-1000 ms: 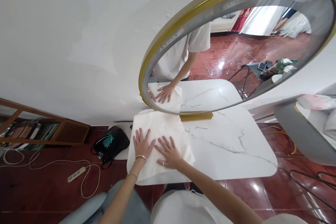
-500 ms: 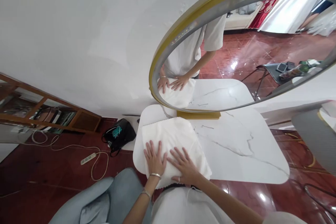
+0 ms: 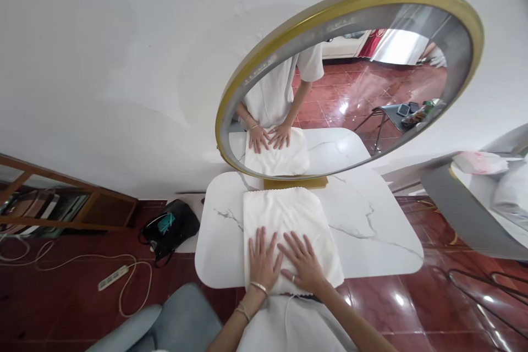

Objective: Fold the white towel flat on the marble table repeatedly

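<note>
A white folded cloth (image 3: pixel 289 209) with a scalloped edge lies on a white marble-patterned table (image 3: pixel 383 247), near the front edge. My left hand (image 3: pixel 264 258) rests flat on the left part of the cloth, fingers spread. Beside it, my right hand (image 3: pixel 303 264) presses flat on the cloth too, its fingers fanned out and angled to the upper left. Neither hand grips anything. Behind the cloth stands a gold-framed round mirror (image 3: pixel 355 82) on a gold base (image 3: pixel 295 182); both hands and the cloth are reflected in it.
At left on the red tiled floor are a black bag (image 3: pixel 177 231), a white power strip (image 3: pixel 113 278) with its cord, and a wooden cabinet (image 3: pixel 107 212). A blue-grey chair (image 3: pixel 185 313) stands at lower left. A grey chair (image 3: pixel 466 214) carrying white items is at right.
The cloth has shifted right along the table, with both hands still flat on it, and now lies straighter. My view has turned somewhat to the right.
</note>
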Motion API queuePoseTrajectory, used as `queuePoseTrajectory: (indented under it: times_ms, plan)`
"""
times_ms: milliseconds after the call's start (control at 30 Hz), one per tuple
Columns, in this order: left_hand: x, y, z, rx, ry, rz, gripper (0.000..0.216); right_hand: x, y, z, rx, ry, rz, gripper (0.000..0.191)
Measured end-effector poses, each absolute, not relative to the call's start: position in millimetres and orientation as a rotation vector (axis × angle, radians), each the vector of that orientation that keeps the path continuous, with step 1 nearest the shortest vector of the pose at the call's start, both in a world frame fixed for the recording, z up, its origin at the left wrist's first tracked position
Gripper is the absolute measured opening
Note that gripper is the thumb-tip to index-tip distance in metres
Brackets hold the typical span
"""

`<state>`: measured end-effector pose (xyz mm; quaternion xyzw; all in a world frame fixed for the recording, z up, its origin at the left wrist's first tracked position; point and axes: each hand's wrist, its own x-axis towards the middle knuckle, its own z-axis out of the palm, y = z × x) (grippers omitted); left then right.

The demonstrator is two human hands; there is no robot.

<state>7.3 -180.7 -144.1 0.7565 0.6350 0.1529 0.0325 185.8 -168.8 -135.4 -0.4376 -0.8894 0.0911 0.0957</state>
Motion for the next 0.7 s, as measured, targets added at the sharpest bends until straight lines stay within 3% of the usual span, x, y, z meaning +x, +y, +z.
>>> queuePoseTrajectory:
  times_ms: [100,267,400,533,700]
  plan:
    - [0,-163,-145,2.361,1.932,0.482,0.055,176,-163,-138,-1.325,-2.565,0.325,0.066]
    - [-24,-114,-137,2.218,1.926,0.559,0.038,178,-128,-138,-1.453,-2.077,0.599,0.041]
    - [-41,-48,-126,1.869,2.094,0.741,0.04,207,-76,-131,-1.844,-1.316,0.577,0.047]
    - [-50,8,-122,1.712,2.072,0.687,0.045,231,-29,-129,-1.982,-1.128,0.696,0.053]
    - [-62,16,-113,1.78,1.882,0.523,0.015,235,-16,-126,-1.946,-1.064,0.899,0.031]
